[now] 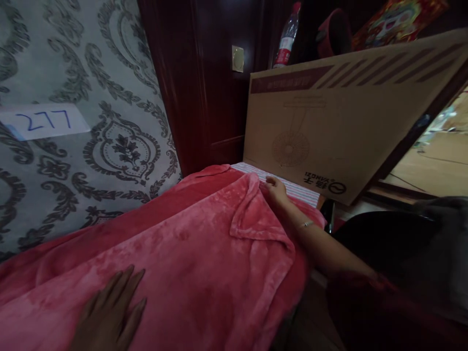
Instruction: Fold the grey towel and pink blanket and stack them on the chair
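A pink-red plush blanket point(190, 243) lies folded in layers over a bed-like surface, its right edge hanging down. My left hand point(109, 312) rests flat on it at the lower left, fingers stretched out and a little apart. At the blanket's far right corner, my right hand point(275, 191) is closed at the edge with bent fingers; part of its grip is hidden by the fabric. Beyond that corner shows a striped grey-and-white cloth point(292, 187). A thin bracelet point(306, 224) circles my right wrist.
A big cardboard box point(329, 122) stands behind the far end. Above it are a bottle with a red cap point(287, 41) and a dark red band-like object point(331, 34). Patterned wallpaper point(124, 146) bounds the left. A black chair-like shape point(387, 239) is at right.
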`<state>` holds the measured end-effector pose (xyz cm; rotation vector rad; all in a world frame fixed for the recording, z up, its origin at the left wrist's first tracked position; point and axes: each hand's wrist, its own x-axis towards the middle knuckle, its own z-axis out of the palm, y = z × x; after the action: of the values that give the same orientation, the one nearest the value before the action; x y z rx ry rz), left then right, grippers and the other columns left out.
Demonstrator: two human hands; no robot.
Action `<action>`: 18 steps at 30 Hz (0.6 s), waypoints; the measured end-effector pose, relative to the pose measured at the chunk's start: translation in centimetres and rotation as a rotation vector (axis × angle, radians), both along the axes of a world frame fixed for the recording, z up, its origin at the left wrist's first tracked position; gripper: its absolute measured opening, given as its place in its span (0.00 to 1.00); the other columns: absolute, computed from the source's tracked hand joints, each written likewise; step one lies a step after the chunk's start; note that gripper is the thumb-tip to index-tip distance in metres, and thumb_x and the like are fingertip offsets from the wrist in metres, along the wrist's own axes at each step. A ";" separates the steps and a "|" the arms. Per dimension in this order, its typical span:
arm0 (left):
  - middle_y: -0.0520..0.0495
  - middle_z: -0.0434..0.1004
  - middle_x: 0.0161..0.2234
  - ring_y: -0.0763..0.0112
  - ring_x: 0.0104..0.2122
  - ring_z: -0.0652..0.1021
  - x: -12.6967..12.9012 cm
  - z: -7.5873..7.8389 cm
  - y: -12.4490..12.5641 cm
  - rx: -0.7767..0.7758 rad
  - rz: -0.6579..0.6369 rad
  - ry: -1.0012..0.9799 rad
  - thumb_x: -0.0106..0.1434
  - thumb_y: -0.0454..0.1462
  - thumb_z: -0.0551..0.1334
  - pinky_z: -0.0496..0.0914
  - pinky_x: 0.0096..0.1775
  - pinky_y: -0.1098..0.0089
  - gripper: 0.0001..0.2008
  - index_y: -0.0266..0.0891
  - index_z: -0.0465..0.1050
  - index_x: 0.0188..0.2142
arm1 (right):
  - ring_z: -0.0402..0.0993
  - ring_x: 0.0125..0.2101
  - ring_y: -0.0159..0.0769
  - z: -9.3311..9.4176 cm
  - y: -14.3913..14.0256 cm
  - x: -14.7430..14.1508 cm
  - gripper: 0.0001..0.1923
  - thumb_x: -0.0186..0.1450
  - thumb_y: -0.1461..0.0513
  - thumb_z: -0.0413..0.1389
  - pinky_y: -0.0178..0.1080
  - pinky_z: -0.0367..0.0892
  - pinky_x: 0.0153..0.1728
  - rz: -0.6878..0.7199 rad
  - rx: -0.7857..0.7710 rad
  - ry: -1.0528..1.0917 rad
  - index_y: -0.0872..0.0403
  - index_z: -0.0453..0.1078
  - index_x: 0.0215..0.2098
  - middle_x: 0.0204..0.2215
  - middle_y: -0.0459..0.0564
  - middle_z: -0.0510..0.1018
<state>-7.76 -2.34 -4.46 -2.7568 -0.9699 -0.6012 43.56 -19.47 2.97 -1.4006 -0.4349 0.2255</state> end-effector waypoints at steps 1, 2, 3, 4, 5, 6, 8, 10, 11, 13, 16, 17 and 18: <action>0.40 0.74 0.60 0.51 0.63 0.69 0.1 0.1 -0.1 -0.007 0.000 0.005 0.64 0.50 0.46 0.61 0.62 0.48 0.32 0.40 0.72 0.61 | 0.74 0.42 0.40 -0.1 -1.0 -1.6 0.10 0.54 0.62 0.64 0.45 0.67 0.53 0.021 -0.022 -0.066 0.53 0.74 0.35 0.37 0.49 0.79; 0.40 0.74 0.61 0.51 0.63 0.69 0.1 0.2 -0.1 -0.015 -0.001 0.009 0.64 0.50 0.46 0.60 0.62 0.48 0.32 0.40 0.71 0.61 | 0.73 0.45 0.42 -0.3 -2.0 -3.3 0.14 0.52 0.61 0.65 0.46 0.65 0.56 0.076 -0.065 -0.163 0.53 0.76 0.38 0.41 0.50 0.80; 0.40 0.73 0.61 0.50 0.63 0.69 0.2 0.4 -0.2 -0.022 -0.003 0.013 0.65 0.50 0.46 0.60 0.63 0.47 0.33 0.39 0.71 0.61 | 0.72 0.48 0.44 -0.7 -3.1 -5.1 0.20 0.51 0.60 0.67 0.48 0.63 0.58 0.160 -0.128 -0.287 0.53 0.77 0.43 0.45 0.52 0.80; 0.40 0.72 0.62 0.50 0.63 0.69 0.3 0.5 -0.3 -0.027 0.000 0.013 0.65 0.49 0.45 0.60 0.63 0.47 0.33 0.39 0.71 0.62 | 0.71 0.52 0.48 -1.1 -4.0 -6.9 0.27 0.51 0.57 0.68 0.50 0.61 0.60 0.281 -0.237 -0.481 0.52 0.77 0.49 0.50 0.54 0.78; 0.39 0.71 0.63 0.50 0.63 0.69 0.4 0.7 -0.4 -0.030 0.002 0.012 0.65 0.49 0.45 0.60 0.63 0.47 0.33 0.38 0.71 0.62 | 0.68 0.55 0.51 -1.5 -4.7 -8.6 0.34 0.51 0.54 0.69 0.53 0.60 0.61 0.384 -0.359 -0.665 0.52 0.74 0.55 0.54 0.56 0.76; 0.39 0.71 0.63 0.49 0.63 0.69 0.5 0.9 -0.5 -0.029 0.002 0.011 0.66 0.49 0.44 0.60 0.63 0.47 0.33 0.37 0.70 0.62 | 0.66 0.57 0.54 -1.9 -5.2 -9.9 0.38 0.52 0.53 0.69 0.55 0.58 0.61 0.465 -0.472 -0.820 0.51 0.72 0.60 0.57 0.58 0.73; 0.37 0.71 0.63 0.49 0.64 0.68 0.7 1.3 -0.6 -0.027 -0.002 0.010 0.66 0.50 0.43 0.59 0.63 0.47 0.34 0.36 0.71 0.61 | 0.66 0.57 0.54 -2.5 -5.6 -11.4 0.33 0.53 0.57 0.67 0.55 0.59 0.61 0.476 -0.554 -0.867 0.51 0.74 0.57 0.57 0.58 0.74; 0.36 0.72 0.62 0.49 0.64 0.68 1.0 1.8 -0.7 -0.039 -0.005 0.019 0.65 0.50 0.43 0.60 0.64 0.48 0.35 0.35 0.72 0.60 | 0.71 0.51 0.48 -2.6 -5.4 -11.1 0.17 0.53 0.63 0.62 0.49 0.63 0.58 0.341 -0.460 -0.682 0.51 0.78 0.42 0.46 0.55 0.80; 0.36 0.72 0.62 0.48 0.64 0.68 1.1 2.0 -0.7 -0.050 -0.004 0.025 0.65 0.51 0.43 0.60 0.63 0.48 0.35 0.35 0.72 0.60 | 0.73 0.47 0.45 -2.5 -5.4 -10.4 0.11 0.53 0.65 0.59 0.45 0.65 0.55 0.246 -0.388 -0.575 0.50 0.77 0.35 0.41 0.53 0.81; 0.36 0.72 0.62 0.48 0.64 0.68 1.3 2.5 -0.8 -0.069 0.002 0.026 0.64 0.51 0.43 0.60 0.63 0.48 0.36 0.35 0.72 0.60 | 0.74 0.43 0.41 -2.2 -6.1 -8.4 0.08 0.55 0.66 0.55 0.41 0.68 0.50 0.033 -0.266 -0.415 0.50 0.73 0.31 0.35 0.50 0.80; 0.36 0.71 0.62 0.47 0.64 0.67 1.5 3.0 -1.0 -0.086 0.005 0.022 0.63 0.50 0.44 0.60 0.63 0.46 0.36 0.35 0.71 0.61 | 0.74 0.38 0.38 -2.6 -9.3 -5.7 0.07 0.57 0.62 0.51 0.37 0.71 0.41 -0.287 -0.115 -0.205 0.49 0.69 0.34 0.33 0.47 0.78; 0.36 0.71 0.62 0.46 0.64 0.67 1.5 3.1 -1.1 -0.092 0.007 0.024 0.63 0.50 0.44 0.60 0.63 0.46 0.36 0.35 0.71 0.61 | 0.73 0.35 0.37 -3.0 -10.7 -5.2 0.06 0.57 0.61 0.52 0.35 0.71 0.37 -0.367 -0.073 -0.124 0.49 0.67 0.33 0.30 0.46 0.77; 0.36 0.71 0.63 0.46 0.64 0.67 1.6 3.2 -1.1 -0.097 0.010 0.029 0.63 0.50 0.44 0.60 0.63 0.46 0.36 0.35 0.71 0.61 | 0.72 0.30 0.36 -3.5 -12.1 -5.0 0.05 0.56 0.60 0.53 0.35 0.70 0.32 -0.420 -0.039 -0.044 0.49 0.65 0.32 0.27 0.44 0.75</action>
<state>-6.17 -3.47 -1.26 -2.8349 -1.0314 -0.5240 38.60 -31.61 -0.51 -1.5025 -0.1651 -0.1393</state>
